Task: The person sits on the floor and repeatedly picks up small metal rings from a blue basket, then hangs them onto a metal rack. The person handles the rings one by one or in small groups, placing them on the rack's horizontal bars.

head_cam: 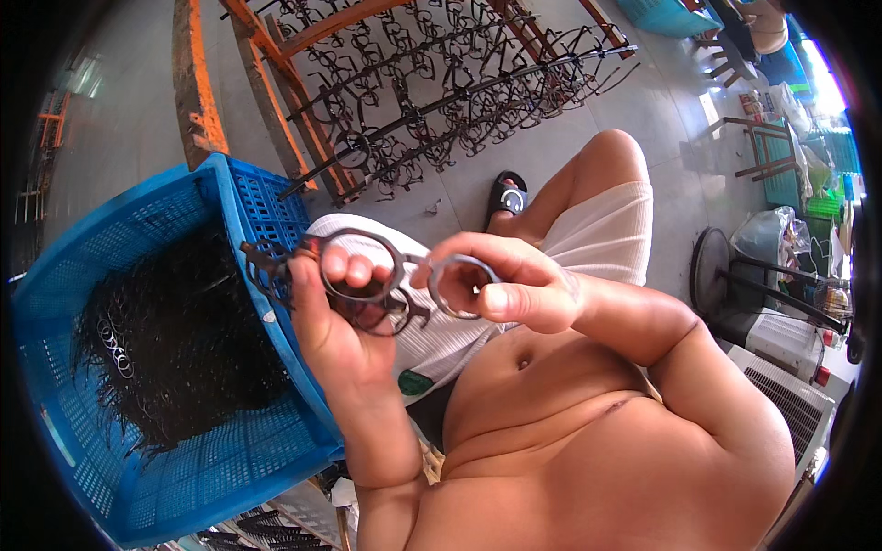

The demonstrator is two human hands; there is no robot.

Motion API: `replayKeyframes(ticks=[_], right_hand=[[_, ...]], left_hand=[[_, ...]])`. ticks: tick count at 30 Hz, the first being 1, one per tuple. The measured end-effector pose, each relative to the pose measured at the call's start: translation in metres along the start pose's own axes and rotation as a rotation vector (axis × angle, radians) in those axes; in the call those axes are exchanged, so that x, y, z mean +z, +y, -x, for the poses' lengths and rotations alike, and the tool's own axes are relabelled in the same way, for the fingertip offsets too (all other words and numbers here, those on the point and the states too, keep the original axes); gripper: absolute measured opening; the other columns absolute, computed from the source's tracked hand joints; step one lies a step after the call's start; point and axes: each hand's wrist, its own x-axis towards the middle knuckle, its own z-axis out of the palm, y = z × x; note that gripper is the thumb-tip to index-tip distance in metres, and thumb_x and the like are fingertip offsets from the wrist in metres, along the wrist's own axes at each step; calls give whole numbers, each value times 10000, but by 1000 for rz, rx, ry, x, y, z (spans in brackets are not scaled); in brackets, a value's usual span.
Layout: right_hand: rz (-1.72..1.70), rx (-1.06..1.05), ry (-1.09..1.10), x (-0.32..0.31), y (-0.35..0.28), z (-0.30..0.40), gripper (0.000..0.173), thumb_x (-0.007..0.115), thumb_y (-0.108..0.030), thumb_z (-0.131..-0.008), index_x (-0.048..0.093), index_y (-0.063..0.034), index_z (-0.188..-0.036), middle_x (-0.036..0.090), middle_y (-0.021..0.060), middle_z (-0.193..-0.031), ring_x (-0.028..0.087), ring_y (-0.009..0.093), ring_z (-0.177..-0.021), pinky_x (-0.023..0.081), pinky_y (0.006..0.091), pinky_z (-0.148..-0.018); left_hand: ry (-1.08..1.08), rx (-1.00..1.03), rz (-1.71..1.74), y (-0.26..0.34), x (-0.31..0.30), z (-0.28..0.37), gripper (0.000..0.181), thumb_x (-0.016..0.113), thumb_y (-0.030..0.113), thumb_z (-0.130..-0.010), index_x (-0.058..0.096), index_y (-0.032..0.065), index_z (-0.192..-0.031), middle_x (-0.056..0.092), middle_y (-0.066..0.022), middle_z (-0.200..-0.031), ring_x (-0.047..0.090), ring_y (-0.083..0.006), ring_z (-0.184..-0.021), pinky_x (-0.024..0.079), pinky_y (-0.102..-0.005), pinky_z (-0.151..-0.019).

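My left hand point(355, 344) grips several dark plastic eyeglass frames point(272, 272), bunched between the thumb and fingers. The topmost eyeglass front point(364, 234) spans across to my right hand point(530, 282). My right thumb and fingers pinch its other rim point(441, 279). No temple arms are clearly visible on that piece, and its surface is slightly blurred by motion. Another rim point(406, 324) hangs below in the left hand's bunch, over my white shorts. Both hands are raised above my lap.
At my left stands a blue plastic crate point(227, 492) holding a dark heap of thin pieces point(186, 344). Ahead, an orange-painted rack point(196, 76) carries rods hung with many eyeglass frames point(413, 103). A round stool point(710, 272) lies tipped at right, near a white appliance point(785, 392).
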Motion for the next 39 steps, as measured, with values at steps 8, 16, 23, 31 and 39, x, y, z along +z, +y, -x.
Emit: replayKeyframes(ticks=[8, 16, 23, 31, 39], right_hand=[[-14, -313, 792, -28, 19, -59, 257, 479, -270, -984, 566, -30, -959, 511, -7, -702, 453, 71, -615, 385, 225, -575], [-74, -378, 192, -38, -3, -1, 415, 460, -353, -987, 618, 30, -998, 609, 62, -777, 550, 127, -685, 455, 255, -686], [388, -74, 930, -90, 60, -111, 333, 467, -257, -968, 604, -9, -1143, 640, 118, -863, 608, 164, -773, 492, 277, -731], [530, 42, 1069, -90, 46, -129, 413, 460, -320, -915, 634, 27, -1056, 661, 234, -932, 634, 355, -926, 478, 392, -827], [545, -99, 1171, -97, 63, -144, 385, 497, -334, -913, 621, 30, -895, 634, 227, -822, 614, 384, -807, 472, 420, -742]], left_hand=[[272, 208, -404, -41, 18, -65, 313, 579, 424, -932, 549, 112, -943, 534, 18, -825, 493, -86, -673, 465, -268, -675], [164, -24, -310, -23, -12, -65, 244, 640, 217, -900, 600, 68, -1088, 606, -12, -924, 521, -94, -678, 483, -287, -651], [388, 195, -547, -66, -24, -113, 249, 667, 295, -888, 613, 55, -931, 599, -8, -757, 519, -96, -598, 440, -242, -544], [258, 214, -653, -70, -34, -111, 176, 572, 178, -942, 623, 12, -967, 604, -34, -772, 519, -108, -577, 429, -260, -529], [240, 190, -633, -76, -37, -116, 164, 577, 175, -922, 571, 12, -946, 571, -17, -766, 500, -94, -560, 394, -226, -482]])
